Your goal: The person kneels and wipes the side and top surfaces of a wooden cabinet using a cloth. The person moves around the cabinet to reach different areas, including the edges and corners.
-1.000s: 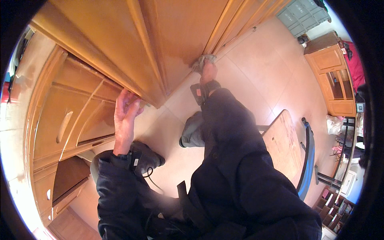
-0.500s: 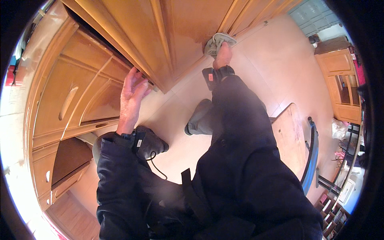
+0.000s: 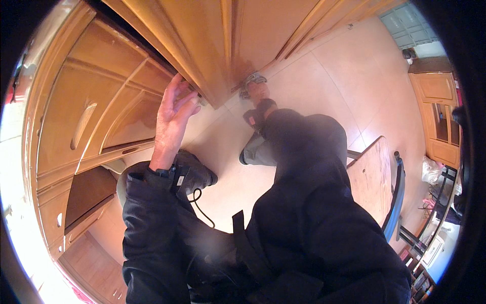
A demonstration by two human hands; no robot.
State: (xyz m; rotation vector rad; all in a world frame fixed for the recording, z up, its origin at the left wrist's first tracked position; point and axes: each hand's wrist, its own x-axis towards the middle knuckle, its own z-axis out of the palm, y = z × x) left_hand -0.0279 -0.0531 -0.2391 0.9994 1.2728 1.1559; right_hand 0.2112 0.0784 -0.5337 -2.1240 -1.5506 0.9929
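My left hand (image 3: 173, 117) is raised beside the lower corner of an open wooden cabinet door (image 3: 207, 45). Its fingers are stretched out and slightly apart, the tips resting against the door's edge, and it holds nothing. A dark sleeve covers the arm down to the wrist. Left of the hand is a panelled wooden cabinet front (image 3: 101, 111) with a long recessed handle (image 3: 83, 124). My right hand is not in view; only my dark jacket fills the lower middle.
A dark shoe (image 3: 196, 175) with a loose lace stands below the hand. Another foot in a grey shoe (image 3: 254, 83) is at the door's base on the tiled floor (image 3: 324, 86). A wooden chair seat with a blue frame (image 3: 372, 177) is right, a wooden cupboard (image 3: 440, 116) beyond.
My left hand has stayed at the door's edge, its fingers now spread flatter against it. The front foot has stepped closer to the door's base, and the view has tilted.
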